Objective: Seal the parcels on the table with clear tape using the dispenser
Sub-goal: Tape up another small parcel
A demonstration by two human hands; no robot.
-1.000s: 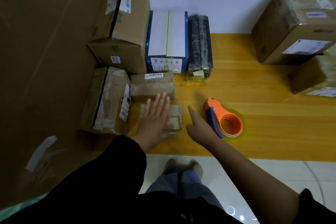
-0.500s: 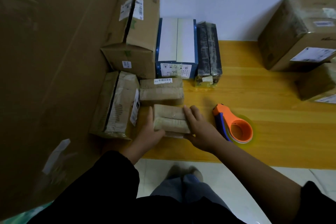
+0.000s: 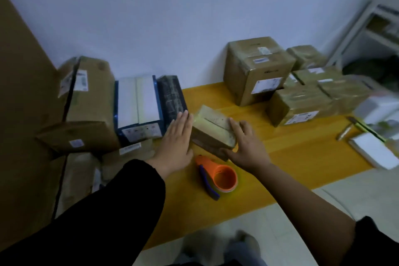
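A small brown parcel (image 3: 212, 128) wrapped in clear tape is held tilted above the yellow wooden table (image 3: 302, 149), between my two hands. My left hand (image 3: 176, 142) presses flat against the parcel's left side with straight fingers. My right hand (image 3: 246, 147) grips its right end, fingers curled over the top edge. The orange tape dispenser (image 3: 218, 176) with a blue handle lies on the table just below the parcel, touched by neither hand.
Stacked at the left are a tall cardboard box (image 3: 86, 103), a blue-and-white box (image 3: 138, 106) and a dark wrapped parcel (image 3: 171, 97). Several taped brown parcels (image 3: 257, 69) crowd the back right. A white pad (image 3: 375, 153) and a pen (image 3: 345, 131) lie at the right edge.
Both hands have lifted the small parcel from beside the left stack and carried it right and up, past the dispenser. The camera view has swung to the right.
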